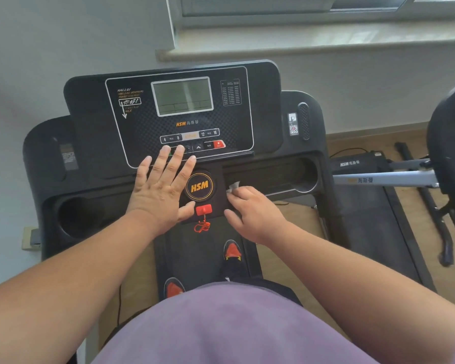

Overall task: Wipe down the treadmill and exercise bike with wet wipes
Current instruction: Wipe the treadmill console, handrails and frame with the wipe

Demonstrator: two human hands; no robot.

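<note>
I stand on a black treadmill whose console [147,119] fills the middle of the view, with a grey screen and an HSM badge [199,186]. My left hand [160,187] lies flat with spread fingers on the console's lower edge, fingertips at the button row. My right hand [252,210] grips a crumpled white wet wipe [233,187] and presses it on the panel just right of the badge. A red safety key [203,210] with its cord hangs between my hands.
An exercise bike [449,143] stands at the right edge, its grey HSM bar [384,178] reaching toward the treadmill. Cup wells sit at the console's left [76,214] and right [300,174]. A wall and window sill lie behind; wooden floor shows at the right.
</note>
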